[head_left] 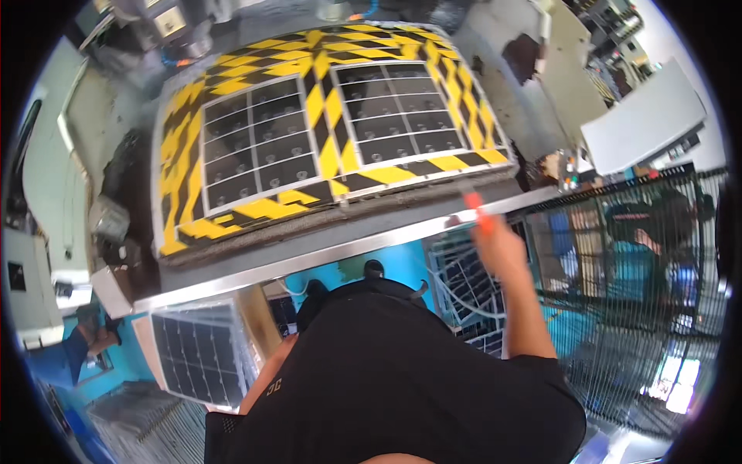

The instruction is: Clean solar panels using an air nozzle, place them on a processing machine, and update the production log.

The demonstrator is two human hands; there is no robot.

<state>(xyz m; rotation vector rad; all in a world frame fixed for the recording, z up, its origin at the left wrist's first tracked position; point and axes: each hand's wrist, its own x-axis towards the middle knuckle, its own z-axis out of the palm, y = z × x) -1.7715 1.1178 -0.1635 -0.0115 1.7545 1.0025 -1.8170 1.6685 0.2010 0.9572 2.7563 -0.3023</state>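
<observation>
My right hand (499, 246) is closed round a red-orange handled tool (478, 210), held over the front edge of the machine bed. Motion blur smears the tool's tip, so its exact kind is unclear. Just beyond it lies a wide plate (332, 158) bordered with yellow and black striped tape. Two dark gridded panels, a left one (259, 143) and a right one (398, 108), are set into that plate, with small ring shapes in their cells. My left forearm (267, 373) hangs low at my side; my body hides the left hand's fingers.
A metal rail (340, 250) runs along the machine's front. Below left stands a framed dark grid panel (202, 352); more gridded panels (471, 282) are below right. A black wire rack (610, 294) stands at right. Another person (77, 348) is at far left.
</observation>
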